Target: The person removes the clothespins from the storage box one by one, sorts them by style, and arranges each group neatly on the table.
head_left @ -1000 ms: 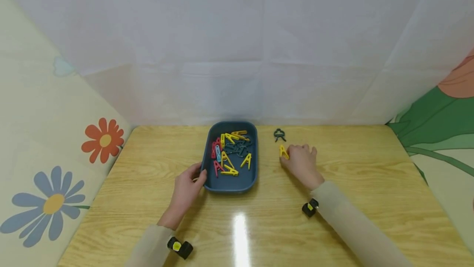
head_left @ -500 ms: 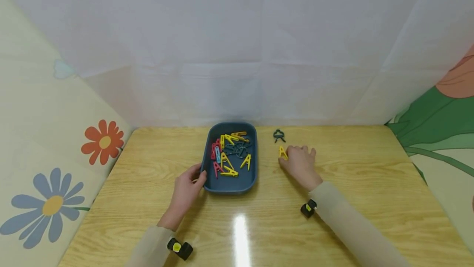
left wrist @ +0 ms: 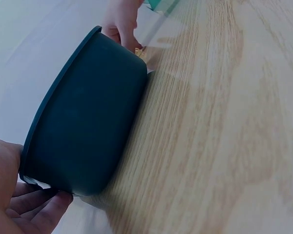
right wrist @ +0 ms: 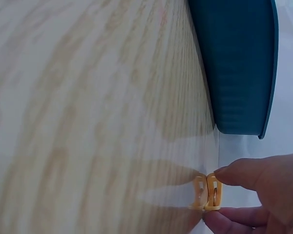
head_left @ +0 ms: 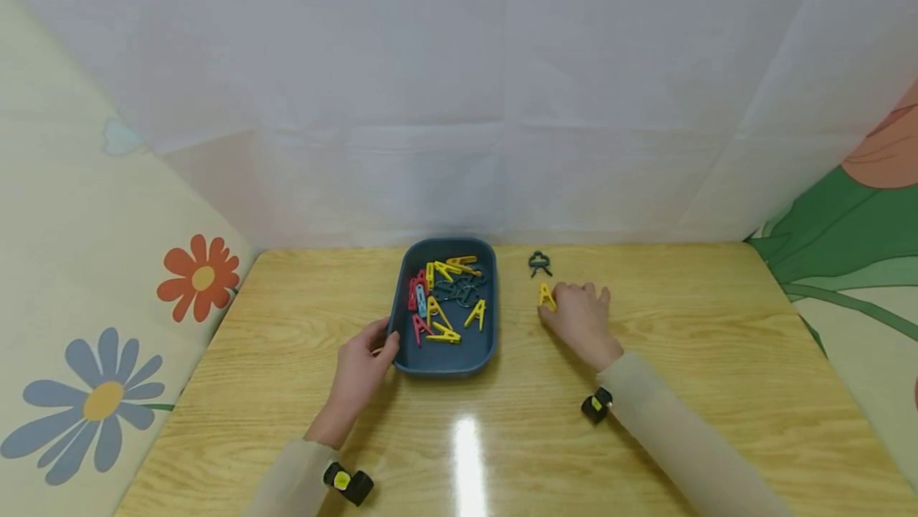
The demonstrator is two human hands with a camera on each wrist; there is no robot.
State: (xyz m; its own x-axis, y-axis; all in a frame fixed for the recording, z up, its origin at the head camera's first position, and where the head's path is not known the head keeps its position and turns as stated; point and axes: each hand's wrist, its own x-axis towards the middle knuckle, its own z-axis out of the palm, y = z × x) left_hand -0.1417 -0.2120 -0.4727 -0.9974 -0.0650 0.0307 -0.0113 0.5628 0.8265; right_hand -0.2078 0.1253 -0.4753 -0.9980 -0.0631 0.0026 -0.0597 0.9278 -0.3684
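My left hand grips the left side of a dark blue plastic bin, thumb at the rim and fingers against the outer wall. Inside lie several yellow clothespins, several red clothespins, one light blue clothespin and a cluster of dark green clips. To the right of the bin, my right hand pinches a yellow clothespin between thumb and fingers, right at the tabletop. Just beyond that hand, a dark green clip lies on the table.
The wood-grain table is glossy and shows a bright light reflection near its front. A white sheet hangs along the back edge. Flower-patterned panels stand at both sides.
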